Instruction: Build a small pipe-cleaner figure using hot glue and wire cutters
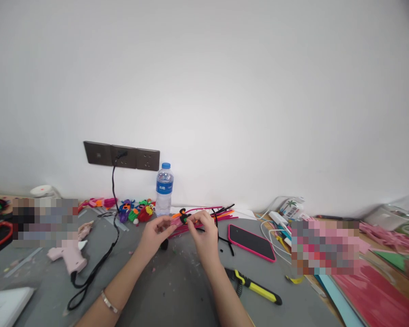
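Over the grey desk (173,281), past the yellow-handled pliers (255,287), your left hand (155,234) and right hand (205,230) have fingertips pinched on a fuzzy black-and-pink pipe-cleaner piece (183,218) directly between them, equally near both, its long axis unclear. Just beyond lie thin, fuzzy pipe cleaners (226,211), then a smooth, clear plastic bottle (164,193).

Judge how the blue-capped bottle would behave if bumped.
The bottle looks apt to tip, being tall and narrow. Its round shape would probably let it roll once down. Being clear and plastic-looking, it may give if squeezed.
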{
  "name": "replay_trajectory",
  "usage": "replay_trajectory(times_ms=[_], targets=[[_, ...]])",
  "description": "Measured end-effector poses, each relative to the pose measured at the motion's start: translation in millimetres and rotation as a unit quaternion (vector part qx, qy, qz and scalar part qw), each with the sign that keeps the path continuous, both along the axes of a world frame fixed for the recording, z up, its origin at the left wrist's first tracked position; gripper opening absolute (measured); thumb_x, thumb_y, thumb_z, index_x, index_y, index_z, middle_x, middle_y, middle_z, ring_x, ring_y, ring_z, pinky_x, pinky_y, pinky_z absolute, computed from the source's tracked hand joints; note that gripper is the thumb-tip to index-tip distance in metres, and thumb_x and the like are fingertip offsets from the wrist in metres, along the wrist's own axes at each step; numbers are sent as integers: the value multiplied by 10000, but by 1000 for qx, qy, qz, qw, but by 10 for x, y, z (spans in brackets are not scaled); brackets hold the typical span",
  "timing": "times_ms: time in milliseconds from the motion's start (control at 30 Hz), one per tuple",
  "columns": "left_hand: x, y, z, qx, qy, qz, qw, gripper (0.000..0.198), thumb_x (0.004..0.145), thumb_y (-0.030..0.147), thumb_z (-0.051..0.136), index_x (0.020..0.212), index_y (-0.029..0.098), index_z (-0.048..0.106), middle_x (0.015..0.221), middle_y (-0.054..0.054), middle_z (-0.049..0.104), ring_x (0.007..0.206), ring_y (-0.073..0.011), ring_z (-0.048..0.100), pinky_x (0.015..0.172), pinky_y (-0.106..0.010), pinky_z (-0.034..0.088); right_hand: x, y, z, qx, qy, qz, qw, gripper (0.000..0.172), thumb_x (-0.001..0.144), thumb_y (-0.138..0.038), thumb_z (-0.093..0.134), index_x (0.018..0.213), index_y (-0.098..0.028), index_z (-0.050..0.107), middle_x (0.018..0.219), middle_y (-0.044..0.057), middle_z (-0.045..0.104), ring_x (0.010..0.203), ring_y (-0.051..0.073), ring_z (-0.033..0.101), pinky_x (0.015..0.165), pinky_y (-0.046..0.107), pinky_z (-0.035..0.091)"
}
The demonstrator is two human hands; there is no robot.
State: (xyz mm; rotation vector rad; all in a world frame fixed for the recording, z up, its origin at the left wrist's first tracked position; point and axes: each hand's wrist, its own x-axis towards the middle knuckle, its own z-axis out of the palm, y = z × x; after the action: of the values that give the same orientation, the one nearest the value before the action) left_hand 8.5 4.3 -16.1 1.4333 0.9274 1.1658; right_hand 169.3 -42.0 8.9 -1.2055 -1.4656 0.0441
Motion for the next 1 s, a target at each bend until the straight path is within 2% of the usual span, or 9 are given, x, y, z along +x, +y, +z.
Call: replay_trajectory(times_ms=[233, 567, 1000], targets=[[-4, -16, 24, 9, 3, -11, 1000, 352, 667, 436, 749, 859, 144, 705, 749, -49, 708, 699, -193, 621, 627, -268, 467, -5, -1, -2, 0, -10, -6, 1000, 143, 834, -157, 577, 705, -217, 559, 719, 4, 600, 716, 184, 537, 703, 318, 381], [-11, 11, -40, 19, 10, 4, 1000, 334, 667, 424, 758, 848, 147, 715, 728, -45, 707, 684, -191, 626, 618, -263, 483, -7, -2, 7, 1, -15, -6, 1000, 155, 835, -159, 568, 693, -220, 563, 702, 1, 600, 693, 182, 531, 693, 318, 378], [-15, -8, -16, 21, 18, -7, 1000, 312, 699, 403, 737, 868, 142, 711, 761, -51, 708, 696, -191, 619, 634, -263, 475, -6, -5, 1, 2, -24, -12, 1000, 149, 836, -154, 575, 701, -217, 564, 706, -1, 598, 696, 181, 536, 711, 321, 360]])
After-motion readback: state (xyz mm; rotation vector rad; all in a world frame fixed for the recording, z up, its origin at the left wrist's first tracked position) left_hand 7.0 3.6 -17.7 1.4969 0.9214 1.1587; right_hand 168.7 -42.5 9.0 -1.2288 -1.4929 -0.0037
